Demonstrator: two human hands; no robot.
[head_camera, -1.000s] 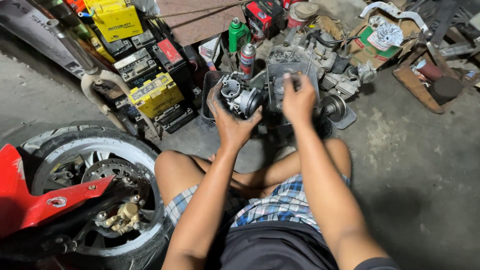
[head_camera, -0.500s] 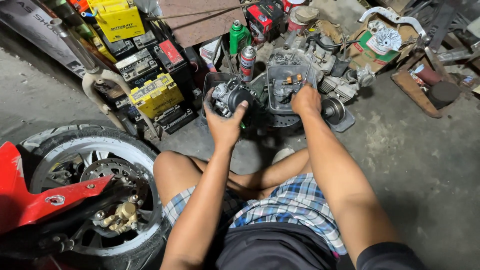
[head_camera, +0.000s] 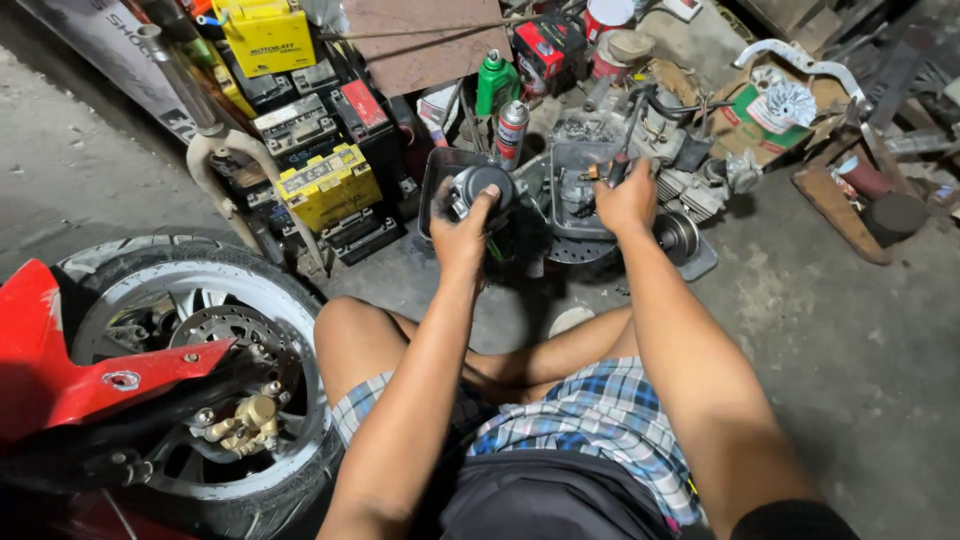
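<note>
My left hand (head_camera: 462, 232) grips a round grey metal engine part (head_camera: 478, 187), held up over a dark tray (head_camera: 437, 180). My right hand (head_camera: 627, 197) is closed around a dark-handled tool (head_camera: 617, 165) whose tip points into a grey metal tray (head_camera: 560, 190) of small parts. Both arms stretch forward over my crossed legs. Just behind the right hand sits a motorcycle engine (head_camera: 665, 170) on the concrete floor.
A motorcycle front wheel (head_camera: 190, 370) with a red fender (head_camera: 55, 360) stands at the left. Yellow and black batteries (head_camera: 325, 185) are stacked at the back left, with a spray can (head_camera: 511, 133) and a green bottle (head_camera: 495, 83). Scrap parts lie at the right.
The view has shifted and the arms reach further forward. My left hand has lifted the round part slightly; my right hand has moved from the tray's contents to gripping the tool.
</note>
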